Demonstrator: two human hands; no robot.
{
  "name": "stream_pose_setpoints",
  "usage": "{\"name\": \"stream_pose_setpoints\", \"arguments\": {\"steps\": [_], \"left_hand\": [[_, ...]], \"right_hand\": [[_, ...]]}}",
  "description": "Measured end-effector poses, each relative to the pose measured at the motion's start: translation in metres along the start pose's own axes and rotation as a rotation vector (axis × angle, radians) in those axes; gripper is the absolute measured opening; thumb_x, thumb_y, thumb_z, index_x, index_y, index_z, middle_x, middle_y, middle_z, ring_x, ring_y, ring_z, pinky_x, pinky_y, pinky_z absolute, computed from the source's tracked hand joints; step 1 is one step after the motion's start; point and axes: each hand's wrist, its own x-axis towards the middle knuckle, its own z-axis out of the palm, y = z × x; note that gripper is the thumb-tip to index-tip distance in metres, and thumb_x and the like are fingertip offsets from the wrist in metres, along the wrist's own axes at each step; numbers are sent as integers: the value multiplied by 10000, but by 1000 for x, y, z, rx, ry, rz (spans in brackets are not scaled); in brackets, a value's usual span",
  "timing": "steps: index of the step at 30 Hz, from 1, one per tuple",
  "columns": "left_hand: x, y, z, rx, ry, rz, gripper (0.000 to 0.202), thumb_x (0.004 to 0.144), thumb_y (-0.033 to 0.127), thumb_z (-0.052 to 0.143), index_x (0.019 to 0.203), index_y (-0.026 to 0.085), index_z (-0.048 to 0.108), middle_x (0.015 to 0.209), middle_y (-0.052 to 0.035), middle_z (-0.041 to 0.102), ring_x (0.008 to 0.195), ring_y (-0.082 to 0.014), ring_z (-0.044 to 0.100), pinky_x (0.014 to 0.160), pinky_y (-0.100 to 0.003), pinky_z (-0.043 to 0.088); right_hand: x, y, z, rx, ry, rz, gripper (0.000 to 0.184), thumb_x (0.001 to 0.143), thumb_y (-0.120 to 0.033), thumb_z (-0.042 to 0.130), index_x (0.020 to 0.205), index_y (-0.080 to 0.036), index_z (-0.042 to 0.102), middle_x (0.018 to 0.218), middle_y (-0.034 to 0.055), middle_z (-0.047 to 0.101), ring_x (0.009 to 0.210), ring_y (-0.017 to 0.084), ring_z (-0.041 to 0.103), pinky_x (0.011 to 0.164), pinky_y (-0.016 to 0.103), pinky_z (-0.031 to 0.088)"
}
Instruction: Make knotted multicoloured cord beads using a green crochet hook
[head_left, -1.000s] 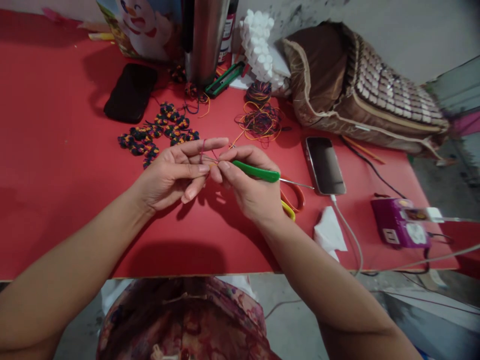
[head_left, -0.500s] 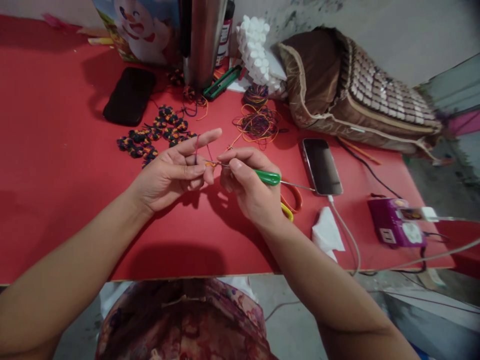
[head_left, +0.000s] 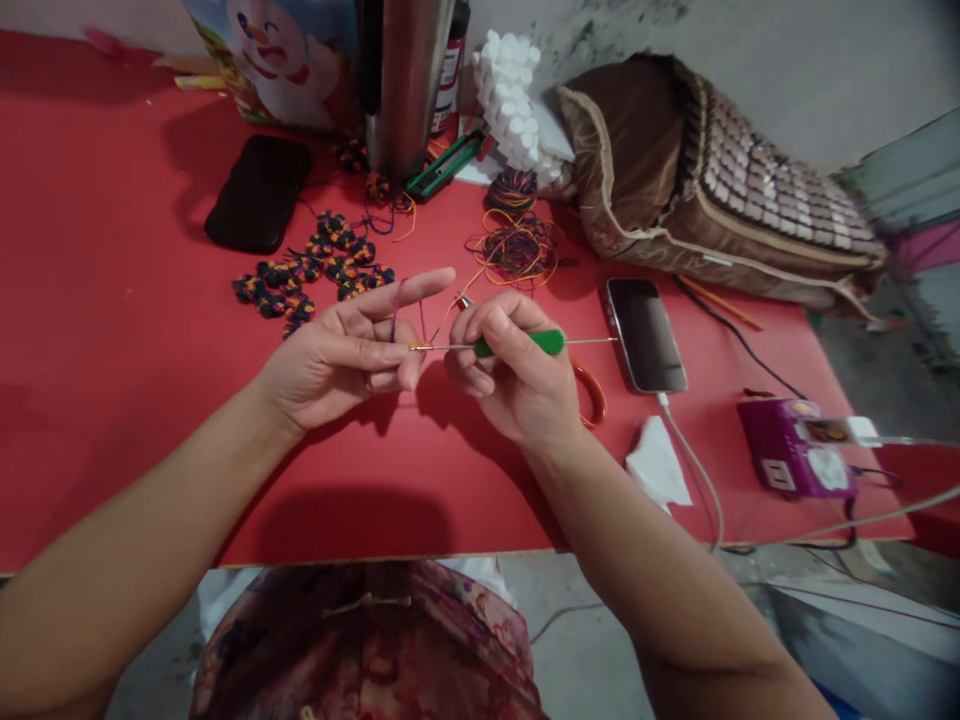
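My left hand point(head_left: 341, 350) pinches a small piece of crochet work point(head_left: 417, 346) between thumb and fingers. Its index finger is stretched out, with a strand of dark and magenta yarn point(head_left: 397, 305) looped over it. In my right hand point(head_left: 521, 370) is a crochet hook point(head_left: 551, 343) with a green handle, its thin metal shaft reaching left to the work. An orange strand runs from the work to a loose tangle of multicoloured yarn point(head_left: 517, 245). Partly behind my right hand lie scissors with an orange handle point(head_left: 592, 395). Several crocheted pieces point(head_left: 322, 260) lie beyond my left hand.
On the red table point(head_left: 112, 350) are a black phone point(head_left: 259, 195), a charging phone point(head_left: 645, 335), a white tissue point(head_left: 658, 465) and a purple power socket point(head_left: 795, 445). A steel flask point(head_left: 409, 90), a green cutter point(head_left: 446, 165) and a brown cushion point(head_left: 712, 180) stand along the back.
My right hand has turned and shifted slightly right, bringing the hook level with its tip at the work. My left index finger has moved a little right; the yellow scissor handle is now hidden.
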Motion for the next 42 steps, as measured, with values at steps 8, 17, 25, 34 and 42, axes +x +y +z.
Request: {"name": "stream_pose_setpoints", "arguments": {"steps": [8,17,25,34,42], "left_hand": [[-2,-3,1,73,54,57,506,782,92,925,1281,161,878,692,-22,775,624,-121,715,623,-192,549],[0,-4,1,68,96,102,538,808,110,961,1328,155,829,719,-20,798,605,-87,686,576,-131,501],[2,-7,6,-13,157,133,484,801,58,925,1261,195,861,671,38,732,609,-90,690,609,-147,536],[5,-12,-4,73,168,245,451,897,81,882,1322,229,852,724,47,740,643,-93,664,685,-192,539],[4,-7,2,133,172,231,441,815,57,899,1221,230,893,734,19,774,654,-122,688,645,-214,540]], "right_hand": [[-4,0,-4,-118,48,-157,301,973,-428,915,817,-236,743,710,-26,717,510,80,503,418,209,361],[-22,-10,9,-710,73,-454,138,1009,-177,833,940,-293,804,837,-10,810,673,157,697,660,335,576],[-11,5,4,-980,-155,-882,256,1048,-17,644,1245,-161,719,1055,57,891,940,160,856,902,267,704],[-15,13,8,-1282,-46,-887,210,1136,-141,608,1336,-185,655,1084,71,874,935,178,839,880,263,658],[-20,13,13,-1144,-2,-765,190,1106,-133,620,1243,-236,704,1052,28,868,897,165,815,839,268,634]]}}
